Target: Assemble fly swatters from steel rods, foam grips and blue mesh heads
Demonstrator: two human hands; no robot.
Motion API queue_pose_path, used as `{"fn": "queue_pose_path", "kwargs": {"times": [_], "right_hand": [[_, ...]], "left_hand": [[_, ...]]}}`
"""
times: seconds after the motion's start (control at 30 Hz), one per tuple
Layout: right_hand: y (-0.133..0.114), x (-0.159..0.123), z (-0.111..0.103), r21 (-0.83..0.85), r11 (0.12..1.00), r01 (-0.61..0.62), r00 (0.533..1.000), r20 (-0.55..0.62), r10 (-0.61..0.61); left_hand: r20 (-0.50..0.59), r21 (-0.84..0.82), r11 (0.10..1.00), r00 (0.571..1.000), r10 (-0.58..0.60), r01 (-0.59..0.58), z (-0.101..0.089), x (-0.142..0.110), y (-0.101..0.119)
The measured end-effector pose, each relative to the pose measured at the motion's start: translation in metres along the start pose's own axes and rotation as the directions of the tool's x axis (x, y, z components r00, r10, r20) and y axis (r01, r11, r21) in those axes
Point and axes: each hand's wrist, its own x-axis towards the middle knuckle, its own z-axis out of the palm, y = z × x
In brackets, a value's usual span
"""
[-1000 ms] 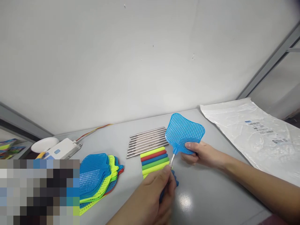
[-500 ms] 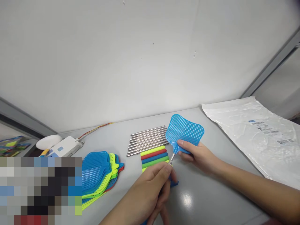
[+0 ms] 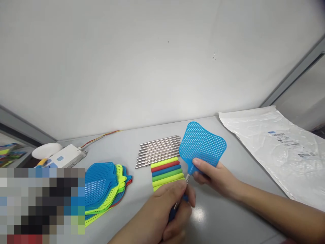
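Observation:
A blue fly swatter head with a short metal rod at its neck is held above the grey table. My right hand pinches the head at its neck. My left hand is closed around the swatter's blue handle and the lower end of the rod. Just behind my left hand lies a row of coloured handle grips in yellow, red, blue and green. Several bare metal rods lie side by side behind the grips.
A fanned pile of blue and yellow-green swatter heads lies at the left. A white device with coloured wires and a white dish sit at the far left. A clear plastic bag with labels covers the right side.
The swatter head has tilted up and shifted slightly right in my right hand. My left hand has slid a little lower along the rod and handle.

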Motion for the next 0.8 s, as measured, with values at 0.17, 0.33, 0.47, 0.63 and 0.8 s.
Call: {"fn": "queue_pose_path", "kwargs": {"times": [0.17, 0.33, 0.47, 0.63, 0.8], "right_hand": [[-0.006, 0.002, 0.013, -0.072, 0.997, -0.041, 0.997, 0.06, 0.045], [-0.002, -0.004, 0.015, -0.131, 0.987, -0.087, 0.995, 0.027, 0.092], [-0.004, -0.001, 0.004, -0.059, 0.993, -0.104, 0.987, -0.126, 0.096], [-0.022, 0.012, -0.016, 0.004, 1.0, -0.015, 0.946, -0.325, 0.015], [-0.041, 0.019, -0.03, 0.032, 0.995, 0.096, 0.928, -0.365, -0.078]], "left_hand": [[-0.064, 0.032, 0.999, 0.998, -0.014, 0.016, 0.001, 0.0, 0.002], [-0.067, 0.01, 1.0, 0.998, -0.001, 0.002, 0.001, 0.006, -0.002], [-0.072, 0.025, 1.0, 0.997, 0.012, -0.01, 0.004, 0.007, 0.0], [-0.111, 0.089, 0.996, 0.994, -0.002, 0.012, 0.005, 0.003, 0.001], [-0.075, 0.097, 0.995, 0.997, -0.025, 0.033, 0.003, -0.001, 0.002]]}}
